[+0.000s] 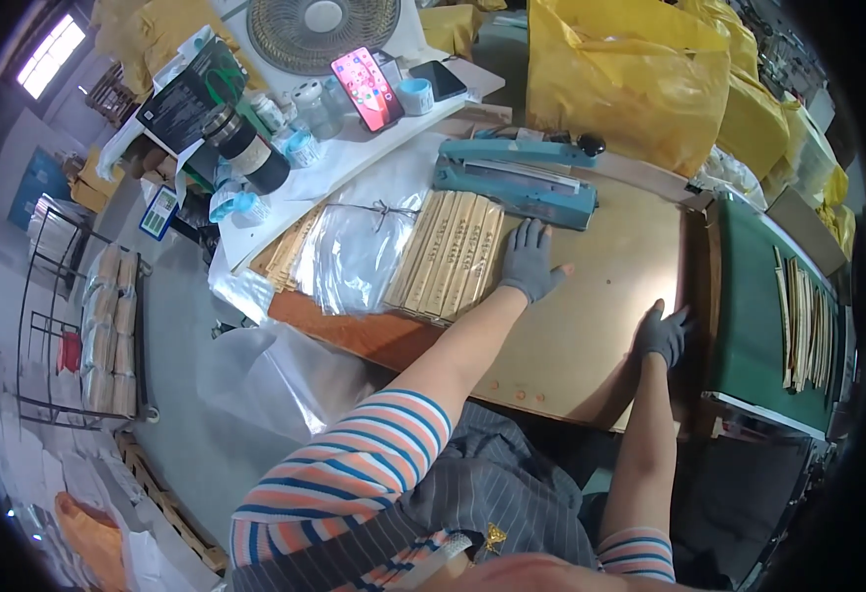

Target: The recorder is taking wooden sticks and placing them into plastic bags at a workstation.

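The row of tan strips (445, 252) lies on the table (615, 232), at about 9 o'clock from the left hand (528, 264). Uneven pressure from that hand could skew the row or fan it apart, as no band is visible around it. Clear plastic film (344, 257), at the row's 9 o'clock, looks slick and could let the strips slide. The blue sealer (522, 151), close by toward 1 o'clock, could catch their far ends if they were pushed that way; a pull toward 6 o'clock could carry them over the table's near edge.

The strips look flat, narrow and straight, packed side by side, with dark print along their faces.

The left hand's gloved fingers are slightly apart, beside the row's edge and closed on nothing; whether they press is unclear. The right hand (662, 337), at 4 o'clock from the left, is loosely spread and holds nothing visible.
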Action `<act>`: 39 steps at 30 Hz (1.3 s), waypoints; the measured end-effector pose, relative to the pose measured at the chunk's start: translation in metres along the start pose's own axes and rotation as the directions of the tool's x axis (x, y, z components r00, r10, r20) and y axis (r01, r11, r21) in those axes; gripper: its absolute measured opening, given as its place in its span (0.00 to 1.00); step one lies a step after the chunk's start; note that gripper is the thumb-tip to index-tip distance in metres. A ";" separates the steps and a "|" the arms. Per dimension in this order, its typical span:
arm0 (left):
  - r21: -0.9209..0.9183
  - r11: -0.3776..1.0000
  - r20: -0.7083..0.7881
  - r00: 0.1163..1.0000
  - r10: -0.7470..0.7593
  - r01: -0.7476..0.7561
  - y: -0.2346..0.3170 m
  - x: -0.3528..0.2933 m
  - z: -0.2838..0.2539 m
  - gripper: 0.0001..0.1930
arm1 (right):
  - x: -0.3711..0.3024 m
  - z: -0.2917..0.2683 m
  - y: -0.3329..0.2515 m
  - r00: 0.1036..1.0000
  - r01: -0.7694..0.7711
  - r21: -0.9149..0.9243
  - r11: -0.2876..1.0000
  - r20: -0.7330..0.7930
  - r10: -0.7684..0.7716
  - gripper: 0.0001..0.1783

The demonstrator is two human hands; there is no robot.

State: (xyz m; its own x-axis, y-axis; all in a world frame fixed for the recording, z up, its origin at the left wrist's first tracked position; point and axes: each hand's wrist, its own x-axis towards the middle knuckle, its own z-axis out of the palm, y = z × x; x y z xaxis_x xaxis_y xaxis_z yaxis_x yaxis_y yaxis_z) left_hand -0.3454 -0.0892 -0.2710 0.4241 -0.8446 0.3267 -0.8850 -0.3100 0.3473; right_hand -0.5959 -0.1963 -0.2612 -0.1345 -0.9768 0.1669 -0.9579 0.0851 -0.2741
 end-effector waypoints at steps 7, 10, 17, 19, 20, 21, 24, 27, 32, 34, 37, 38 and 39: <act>-0.017 1.000 0.010 1.000 -0.010 0.010 0.002 0.001 -0.002 0.42 | 0.003 0.000 -0.003 0.997 -0.070 -0.012 0.997 0.014 0.071 0.41; -0.035 0.999 0.010 1.000 -0.018 0.019 0.001 0.001 -0.003 0.42 | 0.003 -0.001 -0.004 0.997 -0.072 -0.010 0.997 0.010 0.072 0.41; -0.024 1.000 -0.005 1.000 -0.016 0.016 0.001 0.001 -0.003 0.42 | -0.001 -0.014 -0.009 0.997 -0.067 -0.069 0.995 0.037 0.070 0.40; -0.022 1.000 -0.006 1.000 -0.016 0.016 0.001 0.001 -0.002 0.42 | -0.001 -0.012 -0.008 0.998 -0.060 -0.055 0.997 0.022 0.061 0.41; -0.031 0.999 -0.017 1.000 -0.012 0.012 -0.001 0.001 -0.002 0.42 | -0.001 -0.011 -0.008 0.999 -0.051 -0.040 0.998 0.008 0.051 0.41; -0.039 0.999 -0.028 1.000 -0.009 0.008 -0.002 0.001 -0.001 0.42 | -0.001 -0.011 -0.008 0.999 -0.050 -0.041 0.998 0.008 0.051 0.41; -0.020 1.000 -0.075 0.997 0.014 -0.015 -0.003 0.000 0.001 0.40 | 0.000 -0.008 -0.007 0.998 -0.059 -0.065 0.996 0.032 0.061 0.41; -0.055 0.998 -0.033 0.999 -0.003 0.001 -0.001 0.001 -0.001 0.41 | 0.003 0.001 0.000 0.998 -0.059 -0.046 0.997 -0.033 0.057 0.41; -0.052 0.999 -0.026 1.000 -0.008 0.006 -0.001 0.001 0.001 0.42 | 0.002 0.000 -0.001 0.997 -0.078 -0.020 0.997 -0.016 0.078 0.41; -0.056 0.998 -0.032 0.999 0.005 -0.007 0.000 0.002 0.002 0.41 | 0.004 -0.003 -0.003 0.996 -0.083 -0.021 0.996 0.011 0.084 0.41; -0.054 0.999 -0.064 0.998 -0.005 0.001 -0.002 0.001 -0.001 0.40 | 0.001 -0.007 -0.007 0.995 -0.091 -0.006 0.996 0.036 0.092 0.41; -0.062 0.998 -0.058 0.998 0.000 -0.004 -0.002 0.000 -0.001 0.40 | 0.001 -0.006 -0.007 0.996 -0.090 -0.009 0.996 0.028 0.090 0.41; -0.056 0.998 -0.071 0.997 0.010 -0.014 -0.002 0.001 -0.001 0.39 | 0.003 -0.002 -0.004 0.997 -0.080 0.006 0.997 0.006 0.080 0.41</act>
State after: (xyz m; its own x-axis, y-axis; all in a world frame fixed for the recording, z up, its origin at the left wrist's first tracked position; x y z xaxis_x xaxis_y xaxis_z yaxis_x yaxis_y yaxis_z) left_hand -0.3426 -0.0884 -0.2703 0.4277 -0.8146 0.3917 -0.8787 -0.2730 0.3917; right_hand -0.5927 -0.1989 -0.2581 -0.2093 -0.9680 0.1385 -0.9425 0.1620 -0.2922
